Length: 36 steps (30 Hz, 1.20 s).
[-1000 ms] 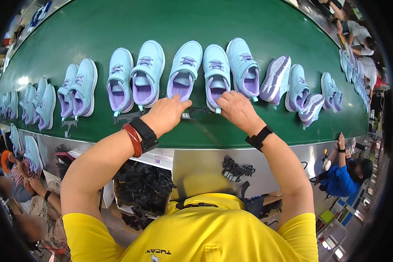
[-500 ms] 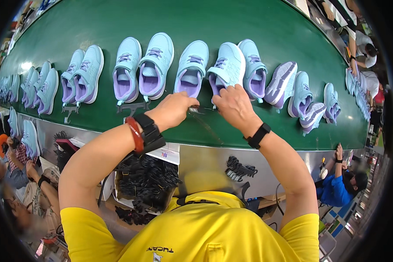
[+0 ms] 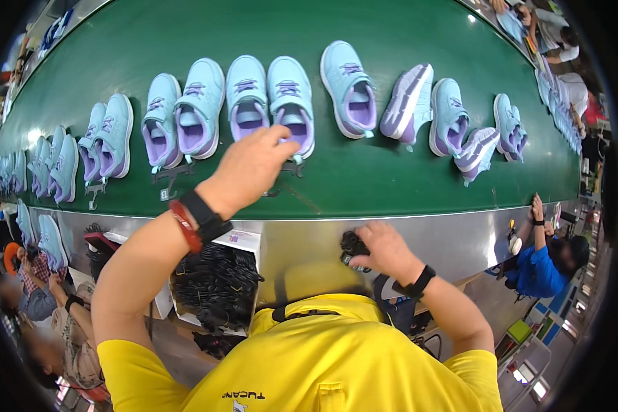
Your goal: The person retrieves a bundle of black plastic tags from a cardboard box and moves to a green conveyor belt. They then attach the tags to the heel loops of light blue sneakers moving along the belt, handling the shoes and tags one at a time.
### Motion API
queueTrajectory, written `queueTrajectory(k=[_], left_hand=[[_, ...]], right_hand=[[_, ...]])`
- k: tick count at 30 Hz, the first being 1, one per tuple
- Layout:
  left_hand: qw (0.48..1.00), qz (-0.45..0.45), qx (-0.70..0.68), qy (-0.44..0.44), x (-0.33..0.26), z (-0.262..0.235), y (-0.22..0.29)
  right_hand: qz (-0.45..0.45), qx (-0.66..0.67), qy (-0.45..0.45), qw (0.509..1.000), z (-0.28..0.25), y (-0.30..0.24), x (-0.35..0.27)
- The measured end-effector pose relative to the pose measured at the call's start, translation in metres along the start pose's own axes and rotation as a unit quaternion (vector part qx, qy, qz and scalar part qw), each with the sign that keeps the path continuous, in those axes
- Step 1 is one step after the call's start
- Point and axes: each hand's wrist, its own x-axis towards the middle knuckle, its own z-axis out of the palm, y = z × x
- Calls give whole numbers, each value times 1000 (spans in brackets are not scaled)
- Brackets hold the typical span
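My left hand (image 3: pixel 250 168) is at the heels of a light-blue and purple shoe pair, thumb and forefinger apart beside the right shoe (image 3: pixel 292 103). The left shoe (image 3: pixel 246 93) stands close against it, its heel partly hidden by my hand. Part of a black plastic shoe hanger (image 3: pixel 294 167) shows behind the heels. My right hand (image 3: pixel 390 253) rests at a small pile of black hangers (image 3: pixel 352 248) on the metal ledge, its thumb and fingers apart around the pile's near side. Its other fingertips are hidden. A single shoe (image 3: pixel 349 89) stands to the right of the pair.
More shoe pairs (image 3: pixel 199 110) line the green table (image 3: pixel 405 185) leftward, some with hangers. Several shoes (image 3: pixel 450 117) lie or stand at the right, some tipped. A white box (image 3: pixel 246 240) of black hangers sits below the table edge. Someone in blue (image 3: pixel 534 271) works at the right.
My right hand has left the shoe and moved down to the hanger pile. The pair now stands together, farther left. The single shoe at right has turned and stands apart.
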Motion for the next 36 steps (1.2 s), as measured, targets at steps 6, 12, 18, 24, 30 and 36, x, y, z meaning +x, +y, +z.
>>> queueTrajectory(k=[6, 12, 18, 24, 30, 36], left_hand=[[999, -21, -32, -18, 76, 74, 39], [998, -52, -15, -23, 109, 113, 21], [996, -48, 25, -74, 91, 118, 39], [998, -50, 26, -33, 87, 125, 49], [997, -70, 21, -38, 90, 124, 47], [995, -73, 35, -61, 93, 120, 41]], right_hand=[[45, 30, -54, 997, 28, 19, -29], [116, 262, -78, 955, 20, 51, -39], [202, 600, 11, 774, -26, 85, -7], [186, 610, 52, 769, -35, 98, 61], [158, 617, 40, 770, -17, 88, 81], [138, 548, -79, 821, -35, 72, 81]])
